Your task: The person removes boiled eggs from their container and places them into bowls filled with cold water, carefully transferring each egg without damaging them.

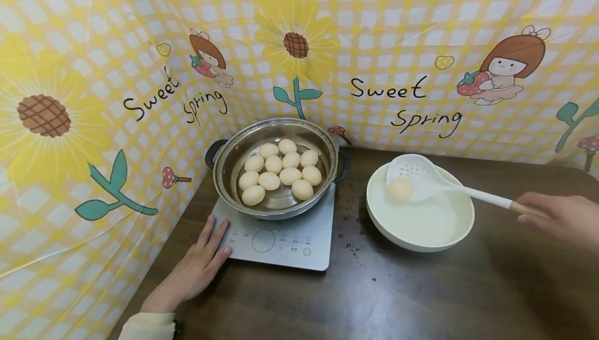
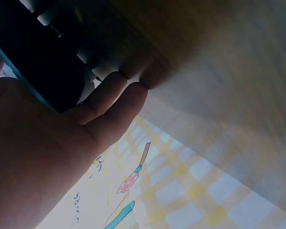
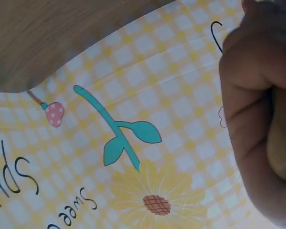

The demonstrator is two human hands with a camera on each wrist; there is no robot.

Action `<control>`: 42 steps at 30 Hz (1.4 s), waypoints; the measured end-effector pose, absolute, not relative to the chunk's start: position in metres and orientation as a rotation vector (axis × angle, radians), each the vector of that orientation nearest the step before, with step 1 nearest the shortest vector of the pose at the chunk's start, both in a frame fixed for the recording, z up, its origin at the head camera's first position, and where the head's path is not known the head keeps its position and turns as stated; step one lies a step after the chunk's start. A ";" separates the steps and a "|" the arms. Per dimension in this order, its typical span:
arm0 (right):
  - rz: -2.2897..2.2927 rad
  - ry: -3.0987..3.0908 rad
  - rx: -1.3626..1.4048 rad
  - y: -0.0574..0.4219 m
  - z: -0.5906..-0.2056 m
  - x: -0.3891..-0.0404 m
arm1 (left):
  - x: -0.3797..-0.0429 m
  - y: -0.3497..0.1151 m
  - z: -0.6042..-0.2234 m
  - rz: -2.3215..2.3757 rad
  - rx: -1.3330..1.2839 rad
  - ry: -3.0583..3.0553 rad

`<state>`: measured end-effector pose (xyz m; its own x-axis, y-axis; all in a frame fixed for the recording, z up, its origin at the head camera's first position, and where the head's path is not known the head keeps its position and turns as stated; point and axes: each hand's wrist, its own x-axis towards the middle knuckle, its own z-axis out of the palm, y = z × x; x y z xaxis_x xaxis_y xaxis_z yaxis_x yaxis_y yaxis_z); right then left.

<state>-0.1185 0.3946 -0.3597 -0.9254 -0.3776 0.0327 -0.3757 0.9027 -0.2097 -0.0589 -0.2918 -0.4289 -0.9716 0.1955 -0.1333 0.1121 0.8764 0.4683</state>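
Observation:
My right hand (image 1: 559, 218) grips the wooden end of a white slotted spoon (image 1: 423, 180). In the right wrist view, curled fingers (image 3: 250, 90) wrap the wooden handle (image 3: 282, 138). One egg (image 1: 401, 190) lies in the spoon's head, over the left part of a pale bowl (image 1: 460, 231) that seems to contain water. My left hand (image 1: 198, 267) rests with spread fingers at the left front edge of a white induction cooker (image 1: 285, 249). On the cooker sits a steel pot (image 1: 276, 211) with several eggs (image 1: 273, 164) inside. The left wrist view shows two extended fingers (image 2: 126, 107) beside the cooker's dark underside.
Water drops (image 1: 348, 246) dot the brown table (image 1: 365, 303) between cooker and bowl. A yellow checked cloth (image 1: 374, 28) covers the walls behind and to the left. The pot's black side handles (image 1: 216, 152) stick out left and right.

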 end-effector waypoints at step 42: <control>-0.684 3.038 -0.609 0.337 -0.320 -0.109 | -0.060 -0.289 -0.427 0.720 0.239 2.859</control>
<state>-0.1095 0.3366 -0.3196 -0.9260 -0.3605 0.1125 -0.3739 0.8336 -0.4065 -0.0596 -0.2893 -0.4272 -0.9703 0.1990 -0.1372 0.1103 0.8695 0.4814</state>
